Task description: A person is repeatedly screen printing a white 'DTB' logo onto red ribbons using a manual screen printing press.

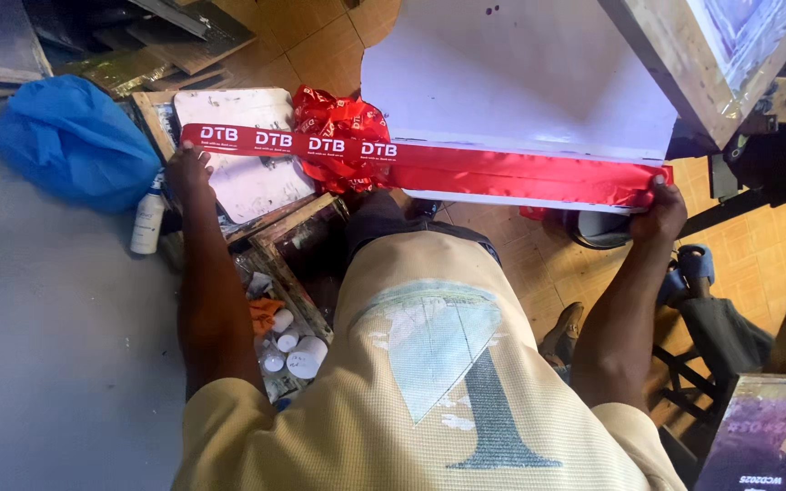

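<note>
Workshop floor of tan tiles (338, 41), cluttered; small white jars (295, 353) nearest, below left arm. Left hand (186, 169) and right hand (659, 207): fingers closed on opposite ends of red ribbon (502, 171), stretched taut across white board (511, 77); blue bag (75, 136) far left.

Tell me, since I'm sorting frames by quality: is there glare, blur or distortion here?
Head view: daylight, mostly sharp; the red ribbon shines with soft glare toward the right hand; the white board is bright, nearly washed out; wide-angle stretch bends the edges; the left hand sits in mild shade; the blue bag looks clear.
</note>
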